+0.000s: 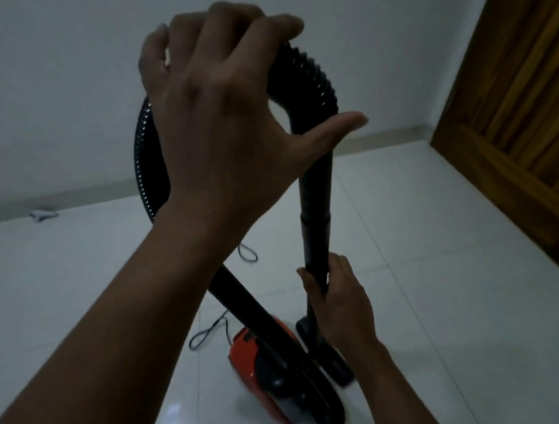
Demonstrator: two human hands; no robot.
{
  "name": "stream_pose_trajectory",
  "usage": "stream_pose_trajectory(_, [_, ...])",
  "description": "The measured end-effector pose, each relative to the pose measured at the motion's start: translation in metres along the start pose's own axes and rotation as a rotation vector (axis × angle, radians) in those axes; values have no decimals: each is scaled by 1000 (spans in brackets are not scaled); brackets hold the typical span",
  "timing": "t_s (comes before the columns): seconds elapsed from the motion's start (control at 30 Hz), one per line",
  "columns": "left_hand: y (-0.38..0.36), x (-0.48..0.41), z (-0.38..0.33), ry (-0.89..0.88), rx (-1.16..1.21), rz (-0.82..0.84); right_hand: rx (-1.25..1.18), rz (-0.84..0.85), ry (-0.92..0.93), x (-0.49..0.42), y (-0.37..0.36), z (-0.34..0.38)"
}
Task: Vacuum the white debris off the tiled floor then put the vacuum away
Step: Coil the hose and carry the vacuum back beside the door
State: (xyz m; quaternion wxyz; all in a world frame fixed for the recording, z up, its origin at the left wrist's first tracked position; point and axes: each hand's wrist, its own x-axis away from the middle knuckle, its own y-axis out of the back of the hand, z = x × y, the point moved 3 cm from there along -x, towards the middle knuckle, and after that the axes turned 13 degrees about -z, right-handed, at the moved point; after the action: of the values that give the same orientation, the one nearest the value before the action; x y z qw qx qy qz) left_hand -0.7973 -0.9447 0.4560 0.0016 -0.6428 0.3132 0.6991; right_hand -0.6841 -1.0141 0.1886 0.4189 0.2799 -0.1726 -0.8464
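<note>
White tiled floor [441,249], red vacuum [249,358] parked lower centre; hose [307,75] was gripped up top by left hand [217,116] (thumb splayed), wand [315,222] clasped by right hand [338,294].

Home interior, a sparsely furnished room; glossy white square-tiled floor [443,266] with thin grout lines and a light glare on it; plain white painted walls [61,95] meeting in a corner; low pale skirting strip [69,198] along the wall base; brown wooden plank panel [514,109] at right, door or cupboard, can't tell; household red-and-black canister vacuum cleaner [249,354] on the tiles; thin black power cord [210,332] looped loose beside it; small white object [43,214] near the left wall, too small to identify.
</note>
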Motion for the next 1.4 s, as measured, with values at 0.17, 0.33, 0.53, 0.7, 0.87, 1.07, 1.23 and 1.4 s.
stream_pose_trajectory(0.17, [4, 16, -16, -65, 58, -195, 51, -111, 132, -11, -10, -22])
stream_pose_trajectory(0.33, [-26, 64, -26, -16, 52, -328, 35, -167, 220, -16, -21, -28])
stream_pose_trajectory(0.53, [-54, 157, -35, 102, 605, -137, 6, -152, 232, 3, -28, -32])
stream_pose_trajectory(0.7, [-23, 156, -35, 257, 752, -18, 11, -47, 170, 10, -4, -4])
stream_pose_trajectory(0.87, [-13, 155, -38, 313, 822, 77, 42, 58, 119, 8, 6, 4])
stream_pose_trajectory(1.07, [-25, 147, -35, 322, 873, 143, 45, 110, 117, -11, 4, -3])
stream_pose_trajectory(1.23, [-38, 143, -31, 388, 883, 129, 11, 124, 134, -20, 4, -4])
stream_pose_trajectory(1.4, [-55, 164, -27, 459, 880, 108, -62, 78, 94, -16, -5, -16])
